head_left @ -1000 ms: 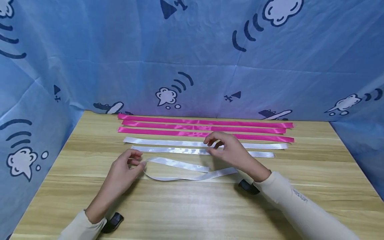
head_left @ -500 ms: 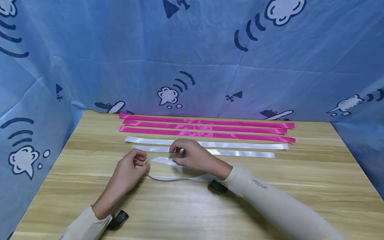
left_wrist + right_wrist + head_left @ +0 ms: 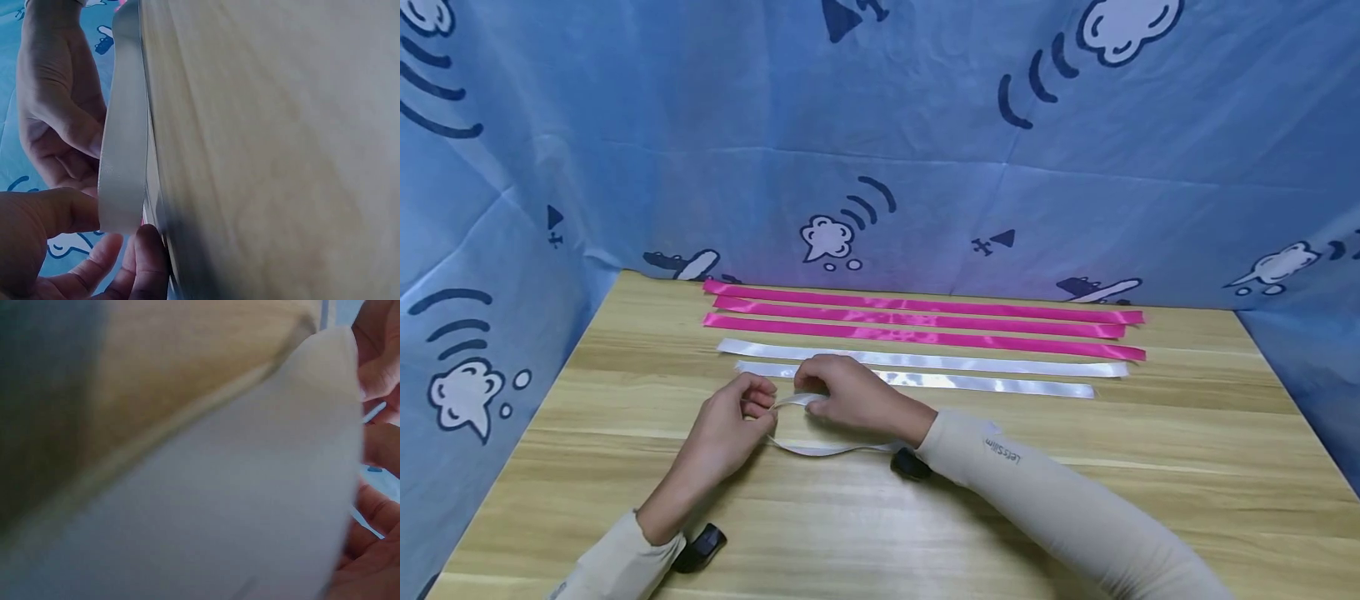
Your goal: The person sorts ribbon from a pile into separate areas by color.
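In the head view my left hand pinches the bend of a white satin ribbon, whose two strands run off to the right. Close beside it, my right hand is at the upper strand, thumb and index finger a little apart with ribbon showing between them. The left wrist view has the ribbon upright on edge, the left thumb and a fingertip at its near end and the right hand behind. Large and blurred, the ribbon fills much of the right wrist view, with fingers along its right side.
Behind the hands lie two straight white ribbons and, farther back, three pink ribbons, all parallel across the wooden table. A blue printed cloth hangs at the back and sides. Black wrist devices sit below both wrists.
My right hand has moved left along the folded white ribbon, up close to the left hand. The left hand keeps its hold on the bend. The head view has shifted slightly.
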Demonstrator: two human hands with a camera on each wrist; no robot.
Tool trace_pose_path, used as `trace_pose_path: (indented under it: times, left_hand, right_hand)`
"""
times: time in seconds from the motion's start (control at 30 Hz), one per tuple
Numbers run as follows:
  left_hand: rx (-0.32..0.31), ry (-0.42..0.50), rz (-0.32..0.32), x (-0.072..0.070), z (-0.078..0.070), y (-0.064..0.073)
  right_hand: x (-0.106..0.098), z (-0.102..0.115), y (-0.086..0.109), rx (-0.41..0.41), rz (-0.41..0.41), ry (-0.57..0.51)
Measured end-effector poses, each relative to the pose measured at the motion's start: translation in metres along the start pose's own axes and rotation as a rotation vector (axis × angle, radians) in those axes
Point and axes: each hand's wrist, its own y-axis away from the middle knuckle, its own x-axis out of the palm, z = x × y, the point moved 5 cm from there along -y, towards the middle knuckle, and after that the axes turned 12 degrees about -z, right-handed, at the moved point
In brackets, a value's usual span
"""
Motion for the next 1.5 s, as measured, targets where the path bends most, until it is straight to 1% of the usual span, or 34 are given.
trace_pose_path:
  times: [0.17,0.27,0.47,0.63,0.77,0.87,0.93,1.03,1.2,1.33,1.5]
  left_hand:
    - [0.009,0.035,0.004,0.001,-0.004,0.0]
    - [0.006,0.05,0.014,0.001,-0.006,0.001]
    - [0.007,0.049,0.029,-0.002,-0.012,0.003]
    - [0.036,0.052,0.029,-0.005,-0.019,0.006]
    - [0.031,0.078,0.039,-0.006,-0.024,0.009]
    - [0.008,0.124,0.059,-0.007,-0.027,0.011]
    - [0.006,0.158,0.069,-0.009,-0.03,0.012]
    - [0.025,0.205,0.082,-0.011,-0.032,0.013]
    - [0.078,0.285,0.083,-0.016,-0.035,0.013]
    - [0.077,0.358,0.088,-0.02,-0.037,0.012]
    - [0.082,0.389,0.08,-0.026,-0.04,0.011]
  right_hand:
    - [0.0,-0.001,0.002,-0.007,-0.018,0.011]
    - [-0.001,-0.002,0.003,-0.005,-0.029,-0.017]
    - [-0.006,-0.005,0.007,0.069,-0.031,-0.178]
    - [-0.017,-0.005,0.011,0.12,-0.047,-0.326]
    - [-0.028,-0.007,0.013,0.166,-0.058,-0.43]
    - [-0.038,-0.009,0.016,0.205,-0.07,-0.465]
    - [-0.045,-0.011,0.018,0.227,-0.08,-0.484]
    - [-0.056,-0.013,0.022,0.245,-0.101,-0.512]
    - [-0.073,-0.016,0.029,0.247,-0.134,-0.575]
    - [-0.084,-0.02,0.036,0.268,-0.158,-0.591]
    - [-0.097,-0.025,0.044,0.287,-0.199,-0.615]
